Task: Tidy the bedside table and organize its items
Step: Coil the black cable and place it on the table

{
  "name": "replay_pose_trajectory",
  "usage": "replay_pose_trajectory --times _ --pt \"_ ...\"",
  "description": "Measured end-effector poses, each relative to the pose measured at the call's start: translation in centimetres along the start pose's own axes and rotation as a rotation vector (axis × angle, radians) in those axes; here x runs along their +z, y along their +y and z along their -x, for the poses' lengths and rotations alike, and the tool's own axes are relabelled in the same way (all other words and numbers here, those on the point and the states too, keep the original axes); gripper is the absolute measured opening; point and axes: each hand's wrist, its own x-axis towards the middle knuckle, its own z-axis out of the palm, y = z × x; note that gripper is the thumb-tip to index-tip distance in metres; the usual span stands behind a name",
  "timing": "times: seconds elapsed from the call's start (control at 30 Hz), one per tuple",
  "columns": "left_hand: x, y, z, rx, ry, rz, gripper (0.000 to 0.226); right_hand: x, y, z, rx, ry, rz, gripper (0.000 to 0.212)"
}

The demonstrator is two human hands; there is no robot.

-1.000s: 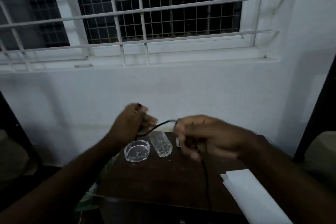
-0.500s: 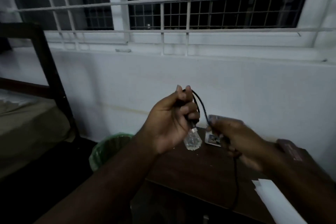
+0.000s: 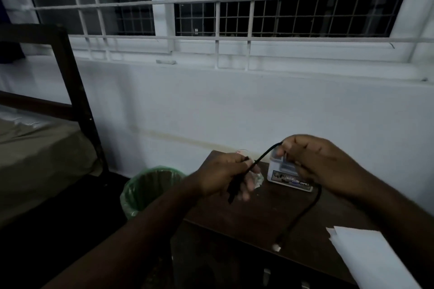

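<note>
Both hands hold a thin black cable [image 3: 266,153] above the dark wooden bedside table [image 3: 246,218]. My left hand [image 3: 225,175] is closed round a folded bunch of the cable, one end poking out below the fist. My right hand [image 3: 314,162] pinches the cable higher up; from it the rest hangs down to a silver plug [image 3: 277,247] near the table's front edge. A small white box [image 3: 285,177] with print on its front stands behind my right hand. A clear glass piece [image 3: 257,179] peeks out behind my left hand, mostly hidden.
A bin lined with a green bag [image 3: 150,189] stands on the floor left of the table. White paper sheets [image 3: 373,258] lie at the table's right front. A bed with a dark frame [image 3: 77,91] is at the left. The white wall and barred window are behind.
The view swung left and back. My left hand came down from chest height to just above the table, still gripping the cable. My right hand slid along the cable, and the plug end now shows.
</note>
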Motion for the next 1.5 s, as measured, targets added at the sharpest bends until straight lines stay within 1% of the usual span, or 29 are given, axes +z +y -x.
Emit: replay_pose_trajectory --times 0.07,0.13,0.2,0.23,0.27,0.33,0.37,0.4,0.5,0.6,0.67,0.73,0.77,0.8,0.83,0.87,0.97,1.07,1.13,1.17,1.23,1.3,1.4,1.47,1.5 --pt "0.5 0.2 0.8 -0.053 -0.131 0.176 0.039 -0.4 1.2 -0.6 -0.016 0.123 0.005 0.023" --pt "1.0 0.7 1.3 -0.105 -0.242 0.372 0.044 -0.1 2.7 -1.2 -0.012 0.22 -0.044 0.016" --pt "1.3 1.2 1.3 -0.083 -0.284 0.587 0.036 0.2 4.3 -1.9 -0.008 0.246 -0.017 0.015" --pt "1.2 1.3 1.1 -0.04 -0.262 0.682 0.031 0.5 4.8 -1.9 -0.005 0.214 0.077 0.017" --pt "1.2 1.4 0.9 -0.001 -0.219 0.761 0.028 0.9 5.2 -1.8 -0.009 0.136 0.204 0.018" --pt "0.9 1.1 0.2 0.054 -0.069 0.866 0.028 2.2 5.5 -1.3 -0.033 -0.092 0.418 0.018" --pt "0.7 0.9 -0.2 0.078 0.031 0.882 0.028 2.9 5.3 -0.9 -0.056 -0.193 0.489 0.019" --pt "0.6 0.6 -0.4 0.098 0.129 0.869 0.027 3.5 5.0 -0.6 -0.096 -0.257 0.545 0.021" --pt "0.2 -0.4 -0.8 0.143 0.339 0.723 0.022 4.4 3.7 0.0 -0.189 -0.334 0.658 0.024" --pt "0.6 -0.7 -0.6 0.15 0.431 0.564 0.025 4.5 2.6 0.4 -0.226 -0.382 0.643 0.027" --pt "1.1 -0.3 -0.2 0.13 0.425 0.328 0.025 4.3 1.9 0.5 -0.248 -0.366 0.652 0.024" --pt "1.6 -0.5 0.3 0.145 0.392 -0.051 0.027 3.8 1.2 0.4 -0.271 -0.325 0.667 0.019" --pt "1.8 -0.6 0.5 0.185 0.367 -0.246 0.029 3.5 1.0 0.3 -0.29 -0.3 0.695 0.018" --pt "2.1 -0.7 0.7 0.22 0.344 -0.386 0.031 3.1 0.8 0.2 -0.315 -0.273 0.733 0.018" --pt "2.4 -0.6 0.9 0.229 0.326 -0.451 0.034 2.6 0.8 0.2 -0.345 -0.248 0.773 0.017" --pt "2.8 -0.4 1.1 0.214 0.297 -0.422 0.037 2.1 0.8 0.3 -0.38 -0.219 0.802 0.017" --pt "3.4 0.0 1.4 0.042 0.123 -0.142 0.052 0.9 1.1 0.3 -0.481 -0.122 0.815 0.018" --pt "3.3 -0.3 1.3 -0.177 -0.085 0.257 0.065 0.3 1.5 -0.2 -0.547 -0.083 0.733 0.024" --pt "3.1 -0.5 1.2 -0.268 -0.186 0.48 0.058 0.1 2.2 -0.4 -0.554 -0.095 0.697 0.026" --pt "3.1 -0.6 1.3 -0.269 -0.248 0.547 0.052 0.1 2.6 -0.6 -0.557 -0.086 0.687 0.026" --pt "3.1 -0.7 1.2 -0.242 -0.35 0.627 0.035 0.2 3.5 -0.8 -0.544 -0.013 0.672 0.026" --pt "3.0 -1.2 1.1 -0.229 -0.382 0.666 0.024 0.6 4.3 -1.0 -0.513 0.047 0.627 0.025" --pt "2.7 -1.8 0.8 -0.214 -0.402 0.714 0.018 1.9 5.1 -1.0 -0.449 0.006 0.524 0.024" --pt "2.5 -2.0 0.7 -0.195 -0.41 0.72 0.018 2.5 5.6 -1.0 -0.427 -0.034 0.485 0.034" --pt "2.4 -2.0 0.7 -0.188 -0.412 0.715 0.018 2.7 5.7 -0.9 -0.387 -0.061 0.45 0.039"
